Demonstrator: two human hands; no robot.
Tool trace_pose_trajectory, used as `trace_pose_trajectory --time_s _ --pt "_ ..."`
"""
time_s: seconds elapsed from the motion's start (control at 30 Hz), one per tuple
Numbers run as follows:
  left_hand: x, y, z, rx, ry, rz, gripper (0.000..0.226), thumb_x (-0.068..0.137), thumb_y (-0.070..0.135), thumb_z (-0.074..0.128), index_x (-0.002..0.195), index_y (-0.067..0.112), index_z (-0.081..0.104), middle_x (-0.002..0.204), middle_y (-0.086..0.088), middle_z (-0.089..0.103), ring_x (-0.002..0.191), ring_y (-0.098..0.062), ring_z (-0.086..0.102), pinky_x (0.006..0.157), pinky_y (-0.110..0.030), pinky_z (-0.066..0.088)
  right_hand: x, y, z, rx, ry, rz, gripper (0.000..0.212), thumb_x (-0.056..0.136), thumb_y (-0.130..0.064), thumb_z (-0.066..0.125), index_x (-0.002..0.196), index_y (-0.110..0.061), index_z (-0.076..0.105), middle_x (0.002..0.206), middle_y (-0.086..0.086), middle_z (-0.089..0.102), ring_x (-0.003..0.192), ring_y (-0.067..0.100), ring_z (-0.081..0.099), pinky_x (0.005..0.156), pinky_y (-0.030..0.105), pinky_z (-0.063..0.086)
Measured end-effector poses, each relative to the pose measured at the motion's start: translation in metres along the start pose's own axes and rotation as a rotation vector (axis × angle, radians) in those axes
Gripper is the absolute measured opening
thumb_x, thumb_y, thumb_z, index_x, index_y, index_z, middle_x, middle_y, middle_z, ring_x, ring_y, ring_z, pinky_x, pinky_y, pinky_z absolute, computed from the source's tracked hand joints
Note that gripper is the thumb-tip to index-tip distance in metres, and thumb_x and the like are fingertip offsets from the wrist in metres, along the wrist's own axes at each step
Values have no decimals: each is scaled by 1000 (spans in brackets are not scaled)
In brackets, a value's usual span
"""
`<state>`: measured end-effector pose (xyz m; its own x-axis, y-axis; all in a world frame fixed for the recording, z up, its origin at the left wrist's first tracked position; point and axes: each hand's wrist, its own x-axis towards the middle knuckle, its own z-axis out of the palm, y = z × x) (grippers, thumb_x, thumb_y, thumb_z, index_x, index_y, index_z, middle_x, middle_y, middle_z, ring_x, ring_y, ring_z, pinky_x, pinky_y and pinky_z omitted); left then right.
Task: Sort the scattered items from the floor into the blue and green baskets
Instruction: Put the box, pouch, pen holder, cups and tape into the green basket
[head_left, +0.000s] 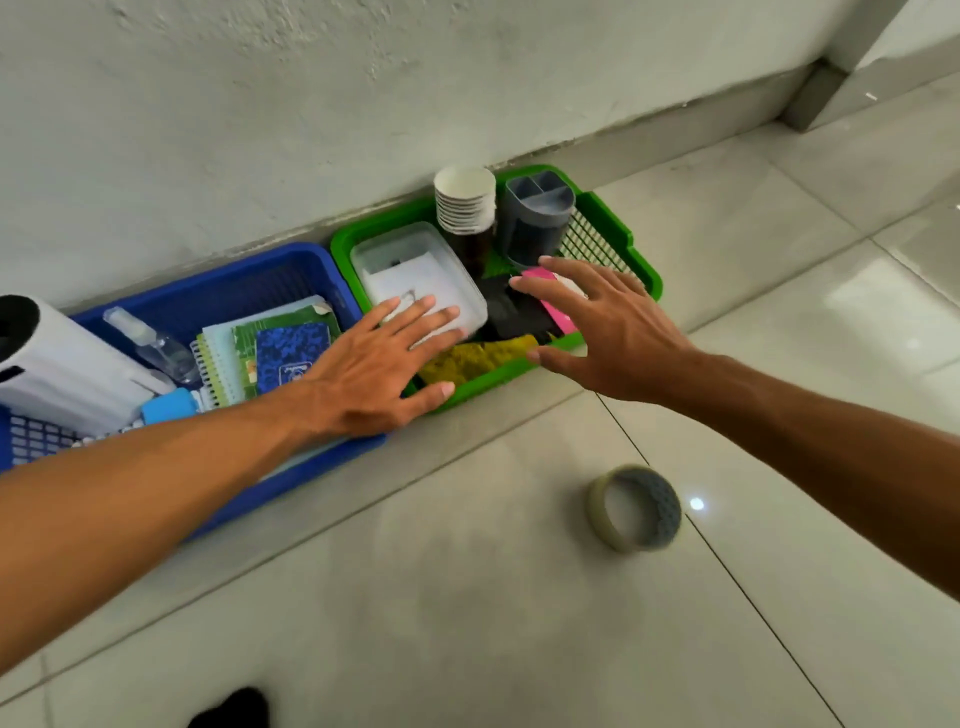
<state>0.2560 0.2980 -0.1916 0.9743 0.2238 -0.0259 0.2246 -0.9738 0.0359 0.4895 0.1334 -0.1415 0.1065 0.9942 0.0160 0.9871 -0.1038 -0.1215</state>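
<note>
Both hands are spread wide and flat, fingers splayed, gripping nothing. The left hand (382, 364) reaches across the seam between the two baskets, its fingertips lying on the lid of a clear plastic container (415, 278) and its thumb over the near rim of the green basket (621, 223). The right hand (597, 330) hovers palm-down over the right half of that basket, above a pink item (558, 314) and some black pieces (511, 312); whether it touches them cannot be told.

The blue basket (228, 286) and the green basket sit side by side against the foot of the wall (260, 130), their long axes running along it, the green one to the right and farther away. In the green basket stand a stack of paper cups (465, 200) and, just beside it, a grey divided pen holder (537, 218), both upright at the back; a yellow cloth (478, 358) lies at the near edge. The blue basket holds a white cylindrical object (62, 364) lying tilted at the left, a clear spray bottle (150, 340) on its side, spiral notebooks (223, 358) and a blue booklet (293, 353) lying flat.

A roll of tape (635, 507) lies alone on the tiled floor (467, 597), well apart from the baskets, below the right forearm, resting on its curved side with its opening facing left.
</note>
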Motion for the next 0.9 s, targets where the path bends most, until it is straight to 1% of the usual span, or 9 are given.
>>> trace_pose_trajectory --time_s 0.13,0.23,0.33,0.47,0.53,0.6,0.73,0.8,0.9 --pt "7 13 2 12 -32 76 72 94 65 21 154 26 15 162 2 12 150 -17 6 121 -43 5 -52 8 5 21 -5 7 57 86 -60 57 136 -33 44 138 3 44 122 23 48 102 44 43" --pt "15 14 4 37 -46 119 75 93 67 20 155 26 9 163 4 7 150 -15 4 121 -39 2 -90 14 11 -3 -93 11 52 84 -66 54 120 -29 49 122 2 49 102 20 53 88 44 50" --pt "19 9 4 24 -54 125 76 93 67 20 155 26 6 163 5 3 149 -13 1 121 -37 -1 -118 15 20 0 -254 14 64 78 -77 49 127 -36 43 129 0 46 107 18 51 93 40 48" --pt "18 7 4 -17 -62 110 76 92 67 20 155 27 5 163 6 0 149 -10 -3 121 -36 -3 -146 12 38 -1 -384 12 90 64 -87 54 136 -40 28 141 -1 35 112 18 49 96 36 45" --pt "17 7 4 -27 -62 109 76 92 67 20 155 27 5 163 7 -1 149 -10 -4 120 -34 -5 -152 14 48 -18 -358 -26 83 69 -77 62 135 -35 34 141 1 35 111 21 50 91 36 48" --pt "17 7 4 -30 -57 108 76 92 68 19 155 27 5 162 7 -1 149 -9 -4 120 -32 -7 -151 16 51 1 -350 -37 65 75 -65 65 129 -33 47 141 2 32 115 21 49 87 30 50" --pt "15 8 3 -43 -44 104 75 93 67 20 155 27 9 163 6 2 149 -10 -1 121 -35 -3 -131 18 31 92 -325 -101 40 76 -63 65 107 -37 58 140 -4 33 119 15 45 83 26 52" --pt "14 7 1 -65 -34 96 73 93 67 22 154 27 13 163 6 7 149 -11 3 121 -37 1 -115 16 12 161 -248 -107 39 76 -64 63 104 -38 58 140 -4 36 118 13 45 85 25 51" --pt "17 6 -1 -100 -11 57 71 93 67 23 153 28 17 162 5 13 148 -12 9 121 -39 5 -84 15 -12 238 -89 -99 45 76 -62 65 110 -34 57 141 0 39 119 14 45 89 23 48"
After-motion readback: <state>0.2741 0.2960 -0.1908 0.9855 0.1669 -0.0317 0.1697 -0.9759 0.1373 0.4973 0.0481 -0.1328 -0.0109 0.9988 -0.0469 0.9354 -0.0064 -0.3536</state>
